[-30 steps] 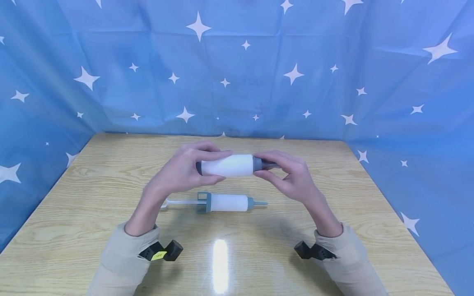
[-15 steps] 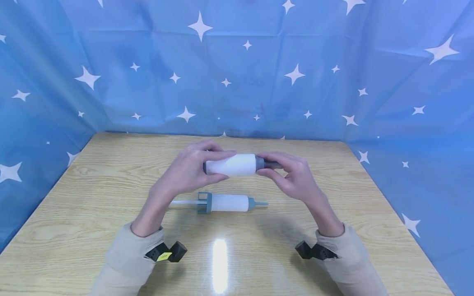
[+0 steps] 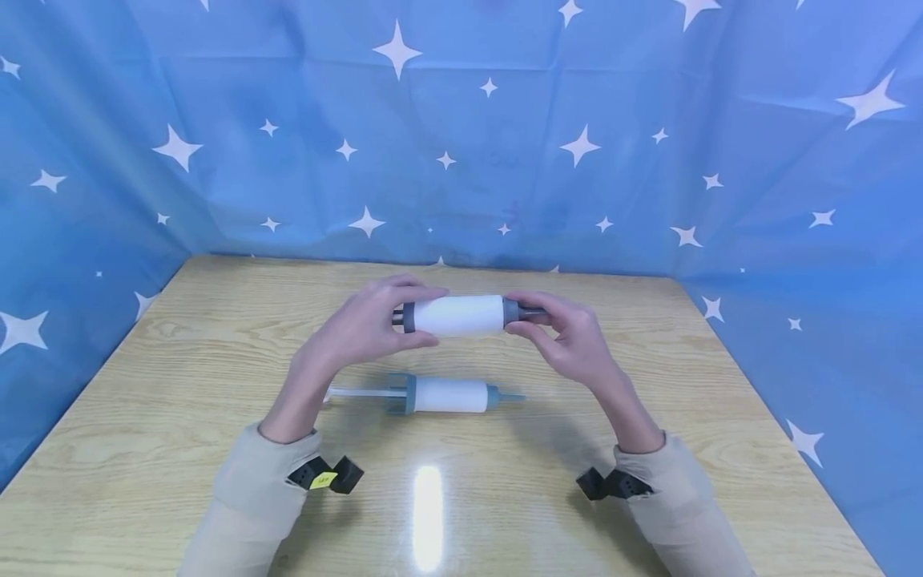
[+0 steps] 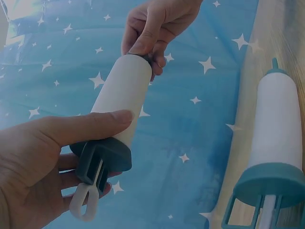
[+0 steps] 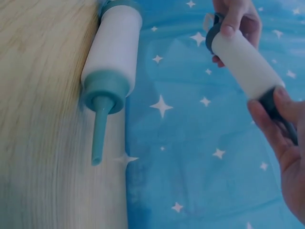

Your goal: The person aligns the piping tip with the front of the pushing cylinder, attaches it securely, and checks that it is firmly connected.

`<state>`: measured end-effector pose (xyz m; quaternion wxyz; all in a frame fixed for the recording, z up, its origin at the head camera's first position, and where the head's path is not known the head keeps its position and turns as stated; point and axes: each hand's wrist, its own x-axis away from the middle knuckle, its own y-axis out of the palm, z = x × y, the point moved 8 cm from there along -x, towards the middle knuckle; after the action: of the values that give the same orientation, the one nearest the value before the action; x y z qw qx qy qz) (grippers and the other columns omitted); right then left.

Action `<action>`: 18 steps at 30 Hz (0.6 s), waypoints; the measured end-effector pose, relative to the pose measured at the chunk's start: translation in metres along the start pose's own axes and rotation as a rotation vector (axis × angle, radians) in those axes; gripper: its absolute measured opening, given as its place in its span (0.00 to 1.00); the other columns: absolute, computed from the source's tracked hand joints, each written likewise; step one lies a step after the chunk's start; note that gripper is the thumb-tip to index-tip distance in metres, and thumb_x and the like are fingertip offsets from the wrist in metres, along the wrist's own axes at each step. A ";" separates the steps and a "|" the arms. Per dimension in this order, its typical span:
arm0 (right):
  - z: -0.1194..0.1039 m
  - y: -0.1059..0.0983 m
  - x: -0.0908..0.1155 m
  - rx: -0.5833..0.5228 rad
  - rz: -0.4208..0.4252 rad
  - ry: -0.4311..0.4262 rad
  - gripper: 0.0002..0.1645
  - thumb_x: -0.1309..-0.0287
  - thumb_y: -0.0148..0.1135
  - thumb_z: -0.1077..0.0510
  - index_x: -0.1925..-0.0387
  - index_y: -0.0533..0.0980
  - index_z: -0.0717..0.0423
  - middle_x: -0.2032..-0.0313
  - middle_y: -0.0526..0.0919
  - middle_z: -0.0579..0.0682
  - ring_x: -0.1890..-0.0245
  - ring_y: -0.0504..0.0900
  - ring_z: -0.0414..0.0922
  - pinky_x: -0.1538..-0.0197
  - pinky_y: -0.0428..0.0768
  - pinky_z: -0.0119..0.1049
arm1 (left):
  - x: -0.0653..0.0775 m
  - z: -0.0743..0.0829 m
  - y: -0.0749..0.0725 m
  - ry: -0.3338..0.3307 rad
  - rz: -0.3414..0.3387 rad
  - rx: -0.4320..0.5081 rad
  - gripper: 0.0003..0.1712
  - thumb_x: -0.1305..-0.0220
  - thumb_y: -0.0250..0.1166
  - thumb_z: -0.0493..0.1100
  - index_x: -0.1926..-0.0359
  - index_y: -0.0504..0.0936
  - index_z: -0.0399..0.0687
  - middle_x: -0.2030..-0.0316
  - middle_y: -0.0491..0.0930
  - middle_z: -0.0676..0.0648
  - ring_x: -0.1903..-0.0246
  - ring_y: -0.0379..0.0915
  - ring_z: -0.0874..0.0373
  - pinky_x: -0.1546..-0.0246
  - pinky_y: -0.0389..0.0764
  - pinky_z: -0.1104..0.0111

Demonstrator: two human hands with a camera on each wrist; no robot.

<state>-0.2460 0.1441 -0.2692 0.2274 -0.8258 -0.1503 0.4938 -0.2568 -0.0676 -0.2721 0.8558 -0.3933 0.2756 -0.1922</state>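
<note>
Above the table, both hands hold a large plastic syringe (image 3: 458,316) level, its white barrel capped with dark blue-grey ends. My left hand (image 3: 360,324) grips the handle end, thumb and fingers around the barrel. In the left wrist view, the handle frame (image 4: 106,161) and the plunger's white loop (image 4: 85,202) stick out below the thumb. With thumb and fingers, my right hand (image 3: 566,332) pinches the nozzle end (image 3: 512,310), hiding part of it. Nearer to me, a second syringe (image 3: 450,395) with teal ends lies on the table, its plunger (image 3: 364,393) drawn out leftward.
The wooden table (image 3: 505,513) carries a bright light reflection near its front. A blue curtain (image 3: 461,120) with white stars hangs behind it and at both sides. A camera is strapped to each sleeve.
The held syringe has shifted slightly right. More of its dark handle-end collar shows beside my left fingers. My right hand keeps its pinch on the nozzle end; the second syringe stays put.
</note>
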 end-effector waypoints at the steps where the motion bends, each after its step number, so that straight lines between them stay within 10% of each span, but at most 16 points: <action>1: 0.002 0.000 0.001 -0.003 0.001 0.007 0.29 0.58 0.71 0.82 0.49 0.80 0.70 0.57 0.87 0.61 0.66 0.89 0.52 0.60 0.84 0.29 | -0.001 -0.002 0.000 -0.005 0.000 0.000 0.34 0.43 0.77 0.43 0.36 0.79 0.42 0.43 0.79 0.39 0.52 0.78 0.46 0.54 0.83 0.56; 18: 0.068 0.029 0.014 0.187 -0.364 0.417 0.21 0.41 0.73 0.56 0.49 0.82 0.61 0.61 0.87 0.49 0.63 0.85 0.42 0.58 0.84 0.42 | -0.019 -0.037 0.032 -0.035 -0.045 -0.120 0.29 0.46 0.75 0.34 0.41 0.81 0.34 0.47 0.80 0.34 0.51 0.79 0.42 0.52 0.82 0.55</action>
<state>-0.2987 0.1417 -0.3227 0.4133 -0.8444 -0.2000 0.2762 -0.2910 -0.0581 -0.3107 0.8309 -0.4533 0.2625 -0.1878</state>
